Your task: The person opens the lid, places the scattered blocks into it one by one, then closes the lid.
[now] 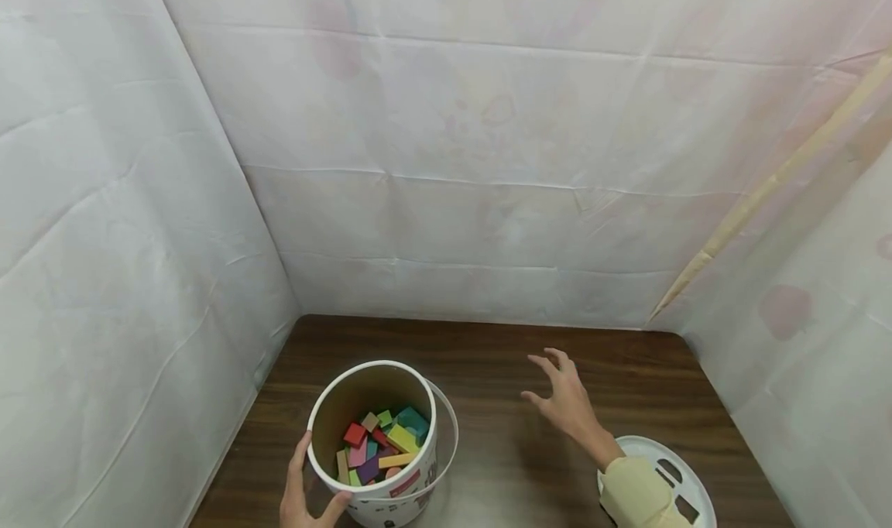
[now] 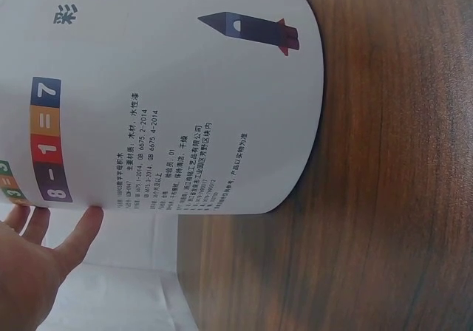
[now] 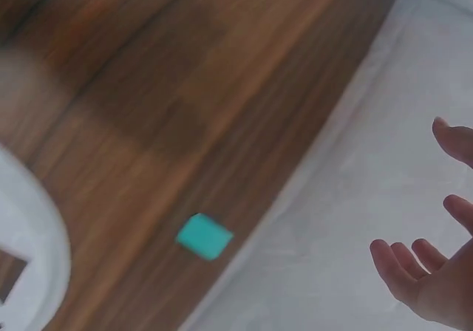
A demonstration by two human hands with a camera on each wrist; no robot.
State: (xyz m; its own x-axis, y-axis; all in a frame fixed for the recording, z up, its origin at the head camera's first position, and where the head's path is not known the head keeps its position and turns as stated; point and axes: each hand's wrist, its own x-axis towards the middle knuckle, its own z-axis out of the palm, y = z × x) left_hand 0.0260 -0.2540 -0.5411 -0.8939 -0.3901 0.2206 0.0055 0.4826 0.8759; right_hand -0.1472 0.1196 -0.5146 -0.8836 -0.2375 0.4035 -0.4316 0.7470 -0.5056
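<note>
A white bucket (image 1: 390, 505) with printed pictures stands on the wooden table, and colourful toy blocks (image 1: 369, 466) lie inside it. My left hand (image 1: 310, 485) rests against its near left side, fingers and thumb spread along the wall just below the rim; the left wrist view shows the fingertips touching the printed side. Over the table to the right of the bucket, my right hand (image 1: 567, 400) is held with fingers apart and nothing between them. A single turquoise block (image 3: 205, 236) lies on the table near its edge in the right wrist view; in the head view the right hand mostly hides it.
A white lid (image 1: 697, 489) with cut-out shapes lies on the table at the right, partly under the right sleeve (image 1: 637, 493). The bucket's handle (image 1: 454, 435) hangs on its right side. Pale cloth walls (image 1: 474, 226) enclose the table (image 1: 488, 350) at the back and sides.
</note>
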